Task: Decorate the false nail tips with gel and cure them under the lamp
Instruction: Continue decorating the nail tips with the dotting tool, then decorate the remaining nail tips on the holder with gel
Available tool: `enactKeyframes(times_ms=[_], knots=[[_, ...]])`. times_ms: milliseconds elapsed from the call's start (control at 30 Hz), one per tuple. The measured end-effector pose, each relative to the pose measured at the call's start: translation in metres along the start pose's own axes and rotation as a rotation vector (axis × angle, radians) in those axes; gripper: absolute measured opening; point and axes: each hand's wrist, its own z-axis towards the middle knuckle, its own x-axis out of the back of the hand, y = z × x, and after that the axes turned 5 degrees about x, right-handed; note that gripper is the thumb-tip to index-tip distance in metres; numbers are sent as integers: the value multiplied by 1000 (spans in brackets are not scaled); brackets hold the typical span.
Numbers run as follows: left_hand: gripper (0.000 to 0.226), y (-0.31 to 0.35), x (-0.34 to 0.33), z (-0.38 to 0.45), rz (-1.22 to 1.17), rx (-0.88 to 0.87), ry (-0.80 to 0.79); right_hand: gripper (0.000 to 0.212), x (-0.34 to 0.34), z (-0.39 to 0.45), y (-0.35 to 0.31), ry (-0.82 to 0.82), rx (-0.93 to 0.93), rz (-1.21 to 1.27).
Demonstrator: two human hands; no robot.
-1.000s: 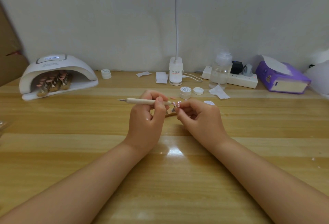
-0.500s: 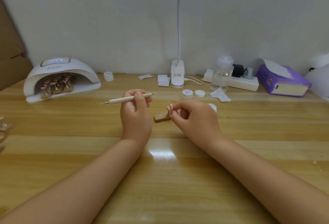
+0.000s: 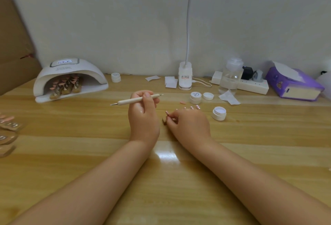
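My left hand [image 3: 143, 115] grips a cream dotting pen [image 3: 136, 100], held level with its metal tip pointing left. Close to its right, my right hand [image 3: 188, 124] pinches a small pink nail tip [image 3: 167, 114] on its holder just above the table. The white curing lamp [image 3: 69, 78] stands at the far left with its display lit; several pink tips on wooden holders [image 3: 65, 86] sit inside it. An open gel jar [image 3: 218, 113] stands right of my right hand. A second jar [image 3: 195, 97] and a loose lid [image 3: 208, 96] are behind.
More nail tips on holders [image 3: 8, 126] lie at the left table edge. At the back stand a desk lamp base [image 3: 185, 76], a clear pump bottle [image 3: 231, 76], a power strip [image 3: 250, 85] and a purple tissue pack [image 3: 293, 85]. A loose pink tip [image 3: 182, 102] lies near the jars.
My left hand drew the pen away to the left of the nail tip. My right hand lowered the tip on its holder toward the table. The view tilted upward.
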Motion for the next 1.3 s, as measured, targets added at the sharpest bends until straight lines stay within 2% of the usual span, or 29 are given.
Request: enactKeyframes(times_ms=[267, 467, 567, 733, 933, 1033, 1100, 1167, 1300], knots=[[22, 1, 0, -2, 21, 3, -12, 33, 20, -4, 3, -34, 12, -91], [22, 3, 1, -3, 16, 17, -34, 28, 61, 4, 44, -186, -230, -226], [22, 5, 1, -3, 11, 11, -42, 21, 62, 5, 59, -242, -278, -230], [21, 7, 1, -6, 1, 28, -44, 33, 54, 5, 64, -301, -210, -153], [21, 7, 2, -5, 10, 32, -36, 30, 56, 8, 74, -301, -160, -87], [22, 7, 2, -5, 12, 34, -30, 43, 55, 7, 76, -255, -135, -22], [22, 8, 3, -5, 10, 34, -27, 51, 52, 5, 75, -281, -119, 10], [22, 9, 3, -5, 9, 29, -30, 46, 48, 4, 74, -318, -95, 23], [22, 13, 4, -7, 8, 10, -44, 22, 49, 3, 71, -276, -44, 72]])
